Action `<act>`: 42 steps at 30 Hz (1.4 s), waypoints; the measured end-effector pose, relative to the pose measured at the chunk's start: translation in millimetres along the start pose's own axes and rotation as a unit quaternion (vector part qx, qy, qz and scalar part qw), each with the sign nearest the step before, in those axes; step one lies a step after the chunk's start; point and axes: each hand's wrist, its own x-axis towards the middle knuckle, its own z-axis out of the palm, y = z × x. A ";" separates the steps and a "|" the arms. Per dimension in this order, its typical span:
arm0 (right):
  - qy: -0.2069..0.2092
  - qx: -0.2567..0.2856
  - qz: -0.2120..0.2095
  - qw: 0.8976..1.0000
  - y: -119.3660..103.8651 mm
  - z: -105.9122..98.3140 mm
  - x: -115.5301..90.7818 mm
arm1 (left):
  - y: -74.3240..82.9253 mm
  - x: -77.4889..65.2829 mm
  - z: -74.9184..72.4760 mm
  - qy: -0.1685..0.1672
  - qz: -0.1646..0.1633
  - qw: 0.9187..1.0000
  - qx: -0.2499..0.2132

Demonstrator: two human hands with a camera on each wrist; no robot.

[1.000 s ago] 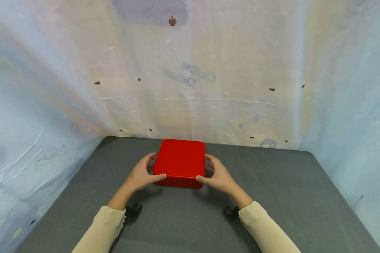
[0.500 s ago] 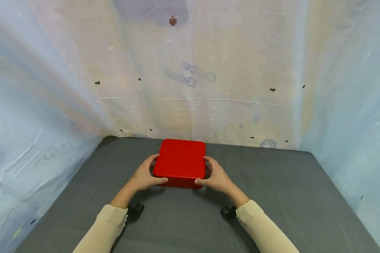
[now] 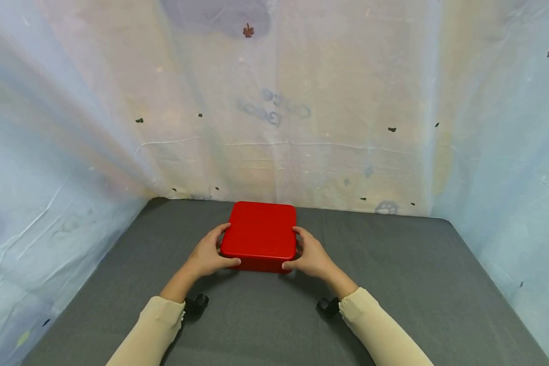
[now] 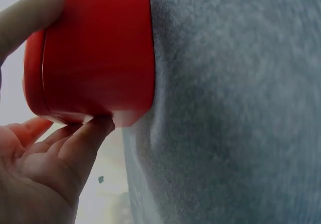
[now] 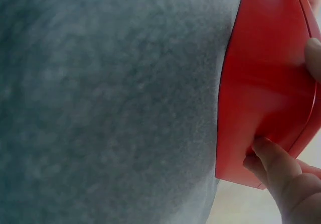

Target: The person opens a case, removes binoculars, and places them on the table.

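Note:
A red square box [image 3: 260, 231] with rounded corners lies flat on the grey surface, its lid on. In the left wrist view a seam runs between the lid's rim [image 4: 34, 78] and the box wall [image 4: 100, 53]. My left hand [image 3: 206, 255] grips the near left corner, thumb on the front wall and fingers along the left side. At the opposite corner my right hand [image 3: 314, 257] holds the box likewise; the right wrist view shows its fingertips [image 5: 266, 148] pressed on the side wall and the thumb [image 5: 314, 58] near the lid seam.
A grey cloth-covered table [image 3: 393, 284] spreads around the box. Pale printed sheeting [image 3: 338, 101] hangs behind it and along both sides. Dark wrist mounts [image 3: 195, 306] stick out at the cuffs of cream sleeves [image 3: 148, 330].
Both hands have closed in on the box; fingertips now meet its sides, and the thumbs have moved slightly lower on the front. The box stays in place.

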 end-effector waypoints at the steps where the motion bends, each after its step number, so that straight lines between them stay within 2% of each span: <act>1: 0.003 -0.005 0.001 1.000 0.5 0.5 0.8 | -0.2 0.0 0.3 0.000 -0.001 1.000 -0.002; 7: 0.013 -0.007 0.009 1.000 -1.6 2.3 2.3 | -0.6 0.4 0.6 -0.002 -0.001 1.000 -0.029; 12: 0.015 0.014 0.027 0.999 -1.4 2.2 3.0 | -0.9 2.2 0.9 -0.006 -0.016 0.998 -0.057; 16: 0.011 0.040 0.032 0.999 -4.7 -0.5 1.0 | 0.4 2.4 1.7 -0.006 -0.028 0.998 -0.052; 23: -0.001 0.066 0.018 0.998 -23.6 -6.6 -6.8 | 0.8 1.0 2.2 0.000 -0.031 0.998 -0.053; 31: 0.012 0.053 0.025 0.998 -0.4 -0.1 5.0 | -1.6 4.6 1.0 -0.001 -0.024 0.999 -0.042; 42: 0.009 0.068 0.029 0.997 1.8 0.2 5.1 | 1.0 4.1 0.3 0.001 -0.036 0.997 -0.064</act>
